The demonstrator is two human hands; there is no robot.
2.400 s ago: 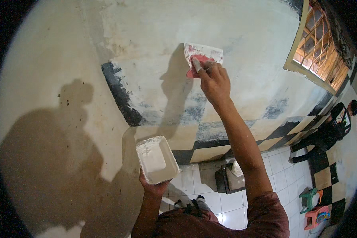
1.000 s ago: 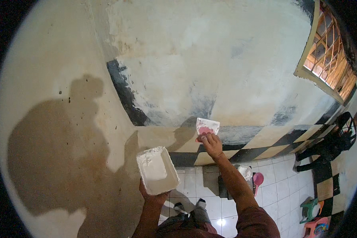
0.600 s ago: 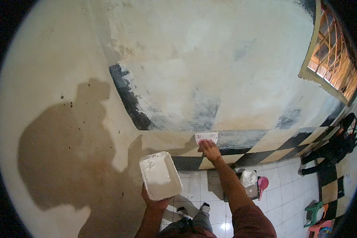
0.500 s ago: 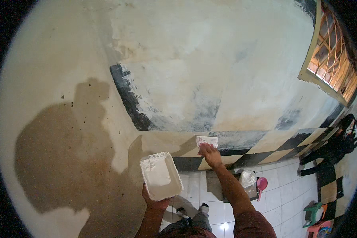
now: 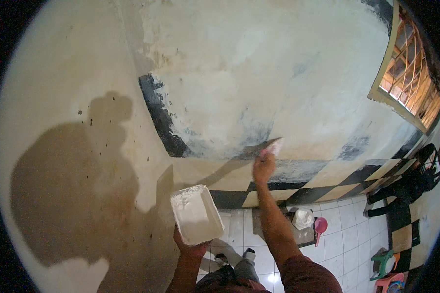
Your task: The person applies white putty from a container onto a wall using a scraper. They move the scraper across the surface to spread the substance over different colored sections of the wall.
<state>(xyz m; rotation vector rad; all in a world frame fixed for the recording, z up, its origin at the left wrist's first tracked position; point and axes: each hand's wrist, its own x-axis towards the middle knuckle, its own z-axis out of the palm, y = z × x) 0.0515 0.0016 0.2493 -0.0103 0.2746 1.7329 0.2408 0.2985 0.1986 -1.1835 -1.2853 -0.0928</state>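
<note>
My left hand (image 5: 191, 249) is closed round the lower end of a white rectangular plastic tub (image 5: 213, 210), which is tilted so its inside shows. Smooth white paste (image 5: 194, 215) lies in it, and dried smears coat its rim. Higher up and to the right, my right hand (image 5: 264, 168) grips a whitish, pink-marked putty spreader (image 5: 276, 145). Its blade is at the wall (image 5: 239, 97), just above the checkered band; whether its edge touches the surface is hard to tell. Around it, thin pale filler covers dark patches unevenly.
Black and cream squares (image 5: 322, 190) run along the wall's base. On the tiled floor stand a white plastic bag (image 5: 303, 219) and a pink dipper (image 5: 320, 225). Far right are a barred window (image 5: 409, 68), a dark-clothed person (image 5: 403, 191) and green and red stools (image 5: 385, 261).
My right hand has swept the spreader upward and right, from the cream square to the patch above, turning the blade on a slant. The left hand with the tub has hardly moved.
</note>
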